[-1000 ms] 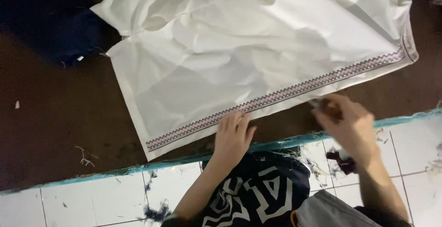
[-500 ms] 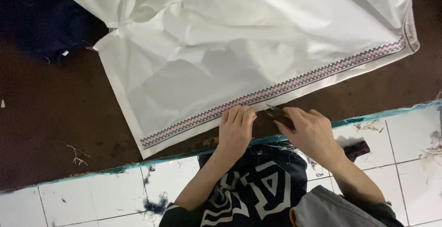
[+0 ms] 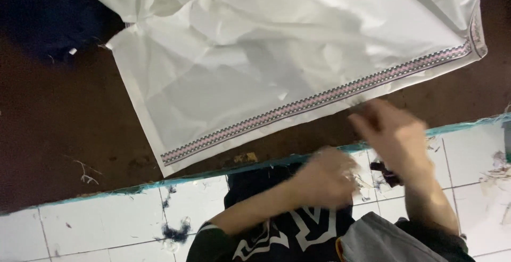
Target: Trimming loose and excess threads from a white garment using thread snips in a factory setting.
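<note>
While we looked straight down, the white cloth (image 3: 277,65) lay spread and creased over the dark brown bench (image 3: 58,134), filling the view from about ten o'clock round to two o'clock. Its patterned border strip (image 3: 319,100) ran slantwise along the near hem, low at seven o'clock and high toward two o'clock. We saw the left hand (image 3: 324,179) at about five o'clock, blurred, drawn in over the teal bench edge (image 3: 159,185) and well short of the hem; whether its fingers were curled or loose we could not tell. The right hand (image 3: 391,134) hung at about four o'clock, just beside the border strip, fingers loosely spread and gripping nothing that we could make out, though blur hid the fingertips. A dark heap of fabric (image 3: 48,17) sat at ten o'clock, touching the cloth's far corner. Below the bench edge we noted white floor tiles (image 3: 96,225) littered with thread scraps (image 3: 173,233), and a dark patterned shirt (image 3: 282,230) at six o'clock.
</note>
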